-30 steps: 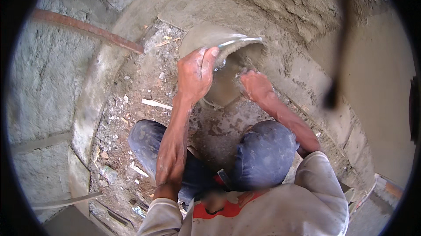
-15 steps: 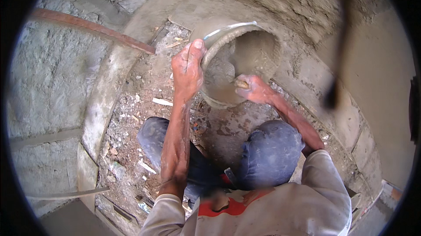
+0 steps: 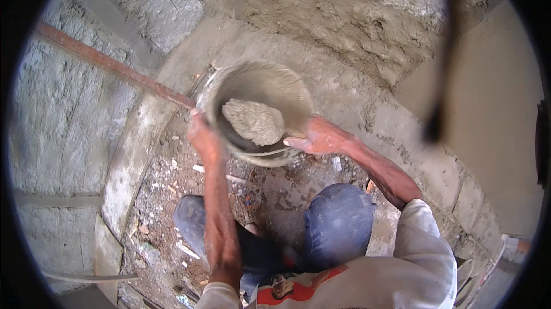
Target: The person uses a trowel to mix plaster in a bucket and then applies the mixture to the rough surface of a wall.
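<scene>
A mortar-coated bucket (image 3: pixel 295 88) stands in front of me with its mouth toward me. My left hand (image 3: pixel 205 137) is closed on the left side of its rim, somewhat blurred. My right hand (image 3: pixel 318 137) is wrapped round the handle of a trowel at the bucket's near right rim. A heap of wet grey mortar (image 3: pixel 252 121) sits over the trowel's blade, above the bucket's inside, and hides most of the blade. The bucket's thin wire handle hangs along its near side.
A long reddish bar (image 3: pixel 115 65) slants from the left wall to beside the bucket. Rubble and wood scraps (image 3: pixel 163 194) litter the floor around my knees. Rough plastered walls (image 3: pixel 344 28) rise ahead, and a dark blurred strip (image 3: pixel 442 79) hangs at upper right.
The bucket has moved left and turned from its rightward tilt, with my left hand still on its rim. My right hand's trowel now carries a heap of mortar.
</scene>
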Tool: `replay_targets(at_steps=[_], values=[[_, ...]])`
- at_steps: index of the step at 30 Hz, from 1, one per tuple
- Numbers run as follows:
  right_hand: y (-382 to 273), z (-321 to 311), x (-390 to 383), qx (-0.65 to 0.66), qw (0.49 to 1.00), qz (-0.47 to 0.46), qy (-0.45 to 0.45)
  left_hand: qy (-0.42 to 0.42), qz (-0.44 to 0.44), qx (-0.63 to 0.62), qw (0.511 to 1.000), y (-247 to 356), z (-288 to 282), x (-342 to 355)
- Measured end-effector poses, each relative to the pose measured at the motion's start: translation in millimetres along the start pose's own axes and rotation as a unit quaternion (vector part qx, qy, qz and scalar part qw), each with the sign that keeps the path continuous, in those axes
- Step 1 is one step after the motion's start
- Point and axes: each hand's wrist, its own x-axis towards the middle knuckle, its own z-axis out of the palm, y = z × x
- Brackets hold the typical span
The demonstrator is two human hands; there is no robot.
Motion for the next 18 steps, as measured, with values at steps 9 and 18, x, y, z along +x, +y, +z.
replay_targets(at_steps=[9,18], values=[[-2.9,-121.7,35.0,0.246,0.962,0.051,-0.106,0.095,-0.085,-0.035,0.991,-14.4,-48.6,48.0],[104.6,-195.8,-198.5,0.262,0.822,0.265,0.430,0.040,-0.131,0.096,0.986,5.5,-29.1,52.4]])
